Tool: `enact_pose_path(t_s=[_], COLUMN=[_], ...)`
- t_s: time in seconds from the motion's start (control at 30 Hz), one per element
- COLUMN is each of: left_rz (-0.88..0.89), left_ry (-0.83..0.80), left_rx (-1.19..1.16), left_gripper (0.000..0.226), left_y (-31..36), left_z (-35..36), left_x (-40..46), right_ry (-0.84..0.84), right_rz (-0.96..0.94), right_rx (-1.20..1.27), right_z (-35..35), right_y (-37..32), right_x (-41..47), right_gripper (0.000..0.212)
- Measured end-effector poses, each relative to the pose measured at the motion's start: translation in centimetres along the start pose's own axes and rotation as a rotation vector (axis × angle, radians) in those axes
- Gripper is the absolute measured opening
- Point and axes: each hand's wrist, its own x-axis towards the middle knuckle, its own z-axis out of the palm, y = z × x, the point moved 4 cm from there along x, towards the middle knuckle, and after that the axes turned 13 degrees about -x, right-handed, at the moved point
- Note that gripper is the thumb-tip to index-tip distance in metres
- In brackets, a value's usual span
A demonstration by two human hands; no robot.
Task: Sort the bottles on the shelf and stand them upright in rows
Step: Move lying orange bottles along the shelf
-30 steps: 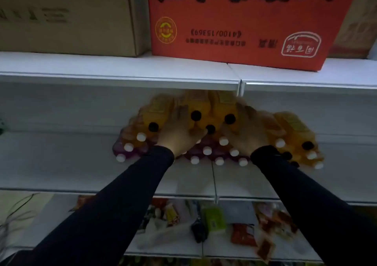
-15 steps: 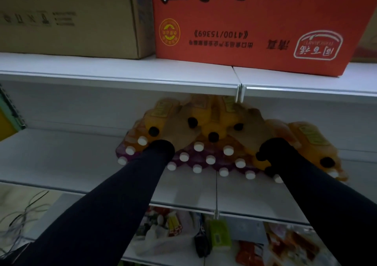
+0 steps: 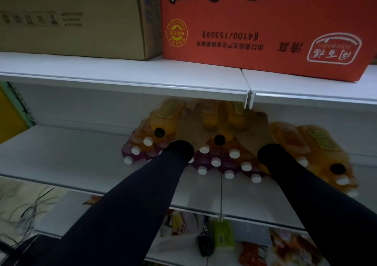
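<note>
A heap of bottles lies on its side on the middle shelf (image 3: pixel 81 159). Orange bottles with black caps (image 3: pixel 167 119) are stacked on top, and purple bottles with white caps (image 3: pixel 216 164) lie beneath, caps toward me. More orange bottles (image 3: pixel 318 143) lie to the right. My left hand (image 3: pixel 190 128) reaches into the top of the heap and closes over the neck of an orange bottle (image 3: pixel 209 114). My right hand (image 3: pixel 260 130) does the same on the orange bottle (image 3: pixel 236 114) beside it. Both caps are hidden under my palms, and dim light blurs my fingers.
The shelf above (image 3: pixel 122 76) hangs low over the heap, carrying a brown carton (image 3: pixel 71 19) and a red carton (image 3: pixel 265 27). The lower shelf holds loose snack packets (image 3: pixel 220 235). Cables (image 3: pixel 30 210) lie at the lower left.
Both hands have pushed deeper into the heap, now covering two black caps that showed before. The camera has moved closer and tilted up.
</note>
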Motion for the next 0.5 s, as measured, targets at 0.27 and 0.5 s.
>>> enact_pose_path(t_s=[0.27,0.5], left_rz=[-0.027,-0.040], left_ry=[0.090,0.365], left_rx=[-0.267,-0.316], left_gripper=[0.092,0.085], left_y=[-2.8,-6.0], left_z=[-3.7,-12.3], left_x=[-3.2,-7.7], right_ry=[0.082,0.088], right_rz=[-0.004,-0.167], right_rx=[0.262,0.422], right_z=[-1.2,-0.5], right_y=[-1.1,-8.2], right_x=[-2.5,-3.8], right_gripper=[0.057,0.074])
